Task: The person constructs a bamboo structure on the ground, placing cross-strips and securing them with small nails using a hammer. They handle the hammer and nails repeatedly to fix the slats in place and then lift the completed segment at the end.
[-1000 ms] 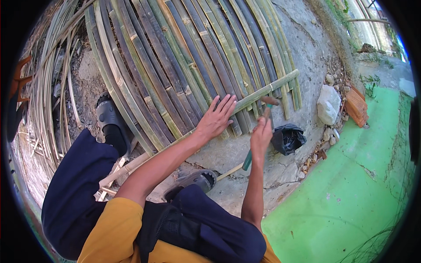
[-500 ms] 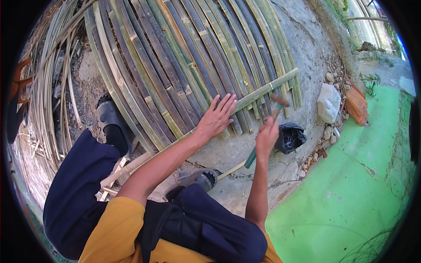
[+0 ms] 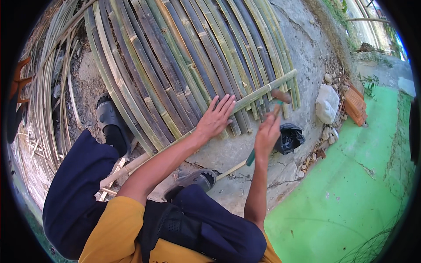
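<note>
A panel of split bamboo slats (image 3: 175, 72) lies on the ground ahead, several strips side by side. Across its near ends runs a bamboo crosspiece (image 3: 265, 89), slanting up to the right. My left hand (image 3: 215, 119) rests flat over the crosspiece and slat ends, fingers stretched out. In my right hand (image 3: 267, 135) is a hammer (image 3: 281, 96), its green handle wrapped by my fingers. The brownish hammer head is just below the right part of the crosspiece; whether it touches the bamboo I cannot tell.
Just right of my right hand sits a black plastic bag (image 3: 289, 139). Beyond it are a white rock (image 3: 327, 104), an orange brick (image 3: 355, 105) and rubble along a green-painted floor (image 3: 346, 188). Loose thin bamboo strips (image 3: 50, 101) pile up at left. My shoes flank the panel's near edge.
The hammer head has swung slightly, showing more of its side near the crosspiece, and my right hand has tilted with it. My left hand keeps its place on the bamboo.
</note>
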